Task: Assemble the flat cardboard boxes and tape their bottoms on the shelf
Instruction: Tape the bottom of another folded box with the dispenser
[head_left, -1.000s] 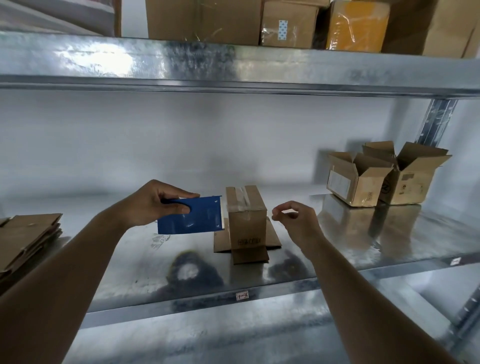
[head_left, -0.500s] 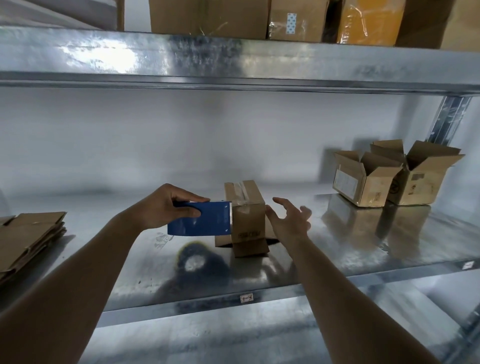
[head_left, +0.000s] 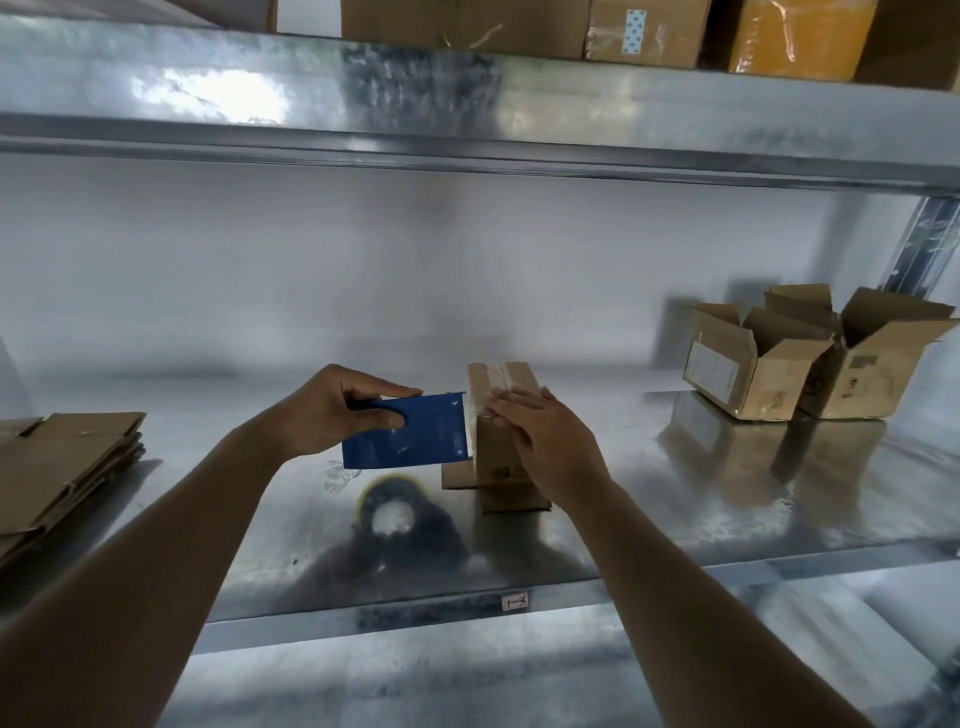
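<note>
From the head camera, a small cardboard box stands upside down near the middle of the metal shelf, its open flaps splayed flat underneath and a strip of clear tape running along its upturned bottom. The left hand grips a blue tape dispenser, thumb on top and fingers curled round it, with the cutting edge right against the box's near left corner. The right hand lies flat with fingers straight and close together, pressing on the top and side of the box where the tape comes down. By the look of it, this box's bottom is nearly sealed, with only cutting and smoothing the tape end left. To the right, well apart, two finished boxes sit upright with their tops open. At the left edge a stack of flat boxes waits, so a good share of the work seems to remain.
</note>
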